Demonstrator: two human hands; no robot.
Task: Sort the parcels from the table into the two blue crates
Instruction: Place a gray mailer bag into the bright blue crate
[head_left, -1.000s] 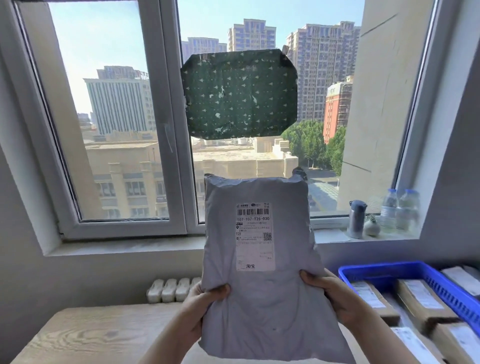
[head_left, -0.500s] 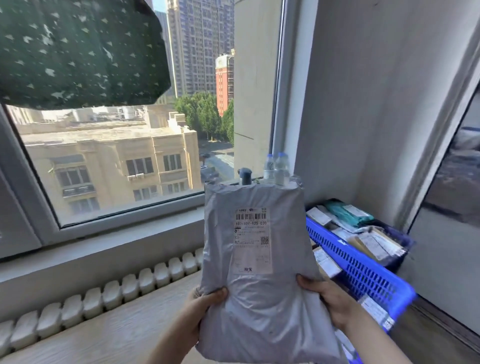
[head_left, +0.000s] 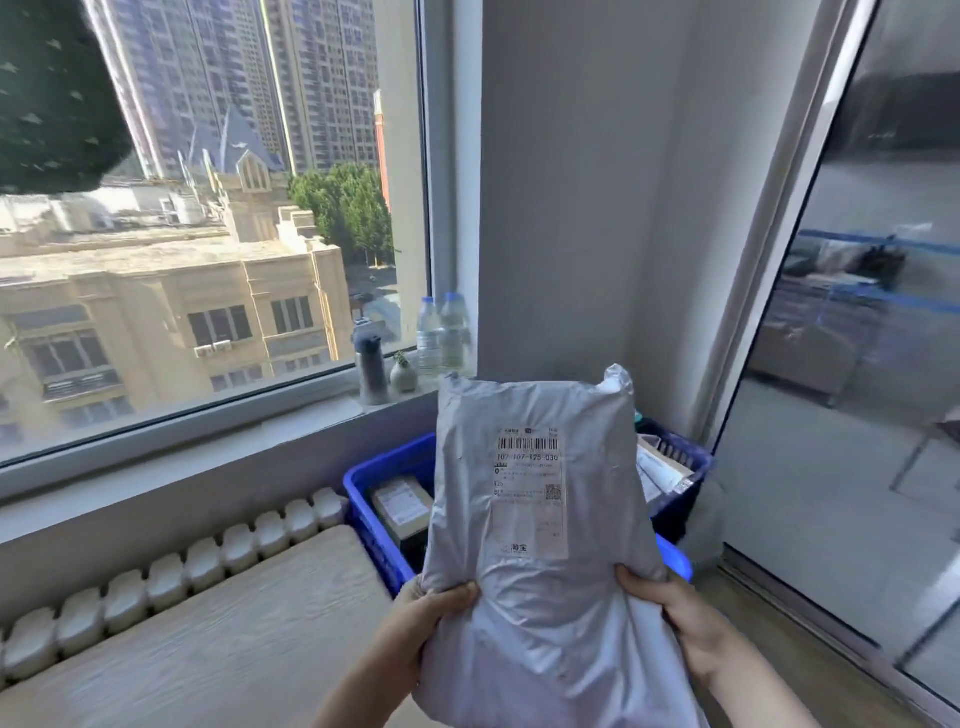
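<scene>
Both hands — left hand, right hand — pinch grey plastic mailer parcel upright, label readable for sorting — blue plastic crates behind.

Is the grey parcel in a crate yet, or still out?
Still out. Left hand and right hand hold the grey parcel upright by its lower edge, in front of the blue crates.

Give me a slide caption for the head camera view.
Both hands hold a grey labelled parcel upright before two blue crates.
</scene>
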